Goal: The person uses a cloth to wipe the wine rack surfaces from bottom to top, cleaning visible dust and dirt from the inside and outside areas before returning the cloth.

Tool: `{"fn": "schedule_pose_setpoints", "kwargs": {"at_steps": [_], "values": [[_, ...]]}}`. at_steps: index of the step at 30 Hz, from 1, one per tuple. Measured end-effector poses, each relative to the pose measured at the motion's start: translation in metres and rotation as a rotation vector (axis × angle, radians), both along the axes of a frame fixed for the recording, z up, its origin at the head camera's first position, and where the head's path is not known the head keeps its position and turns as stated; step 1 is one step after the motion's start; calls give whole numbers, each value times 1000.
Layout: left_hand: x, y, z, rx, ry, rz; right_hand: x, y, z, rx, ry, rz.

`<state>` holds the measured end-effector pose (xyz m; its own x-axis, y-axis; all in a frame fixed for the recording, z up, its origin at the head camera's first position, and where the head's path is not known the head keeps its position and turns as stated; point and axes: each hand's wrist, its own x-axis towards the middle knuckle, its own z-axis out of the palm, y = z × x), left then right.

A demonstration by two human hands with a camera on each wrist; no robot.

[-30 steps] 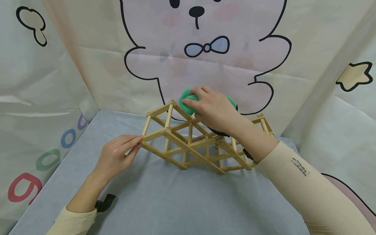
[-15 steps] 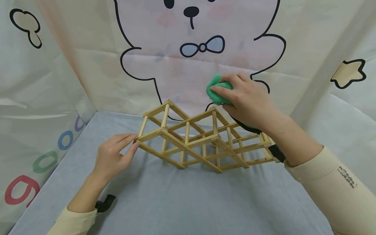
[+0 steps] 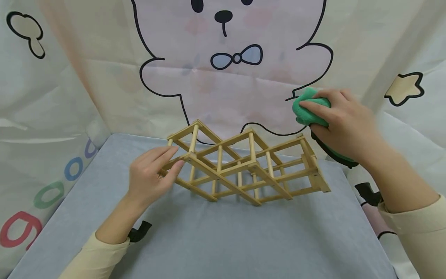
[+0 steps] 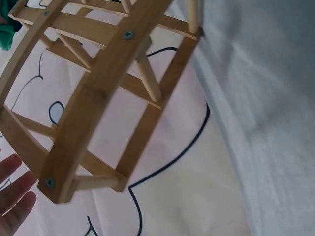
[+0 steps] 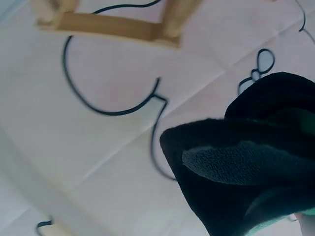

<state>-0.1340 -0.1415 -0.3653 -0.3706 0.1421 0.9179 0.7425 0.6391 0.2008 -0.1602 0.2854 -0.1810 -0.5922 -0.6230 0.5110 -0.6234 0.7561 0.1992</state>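
A wooden zigzag slatted rack (image 3: 226,180), like a folding wine rack, stands on the blue-grey cloth. My left hand (image 3: 150,176) is at its left end, thumb and fingers apart and almost straight beside the near upper corner. In the left wrist view, the fingertips (image 4: 22,187) lie right by the screwed corner of a slat (image 4: 86,123). To the right of the rack and above it, my right hand (image 3: 348,124) grips a bunched green cloth (image 3: 308,112). Its loose part hangs below the hand and looks dark in the right wrist view, where the cloth (image 5: 221,167) fills the lower right.
Blue-grey fabric (image 3: 223,236) covers the table. Pale printed sheets (image 3: 104,77) with a cartoon bear and a star rise behind and at both sides. Black straps or mounts (image 3: 139,231) sit at both wrists.
My right hand has carried the green cloth rightwards, off the rack's top and past its right end. My left hand has let go of the rack's left corner and shifted slightly right and up.
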Motion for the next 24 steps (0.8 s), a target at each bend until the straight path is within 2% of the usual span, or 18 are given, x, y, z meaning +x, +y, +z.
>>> {"fn": "schedule_pose_setpoints", "kwargs": {"at_steps": [9,13,19,24], "values": [[-9,22,16,5,14,0,12,52,-18,-16,-24,-96],[-8,26,15,-17,-11,-16,16,73,-32,-30,-46,-143],[-2,27,9,-30,-50,-31,21,100,-56,-36,-114,-257],[-1,32,9,-44,-69,-42,24,120,-77,-41,-167,-322]]}}
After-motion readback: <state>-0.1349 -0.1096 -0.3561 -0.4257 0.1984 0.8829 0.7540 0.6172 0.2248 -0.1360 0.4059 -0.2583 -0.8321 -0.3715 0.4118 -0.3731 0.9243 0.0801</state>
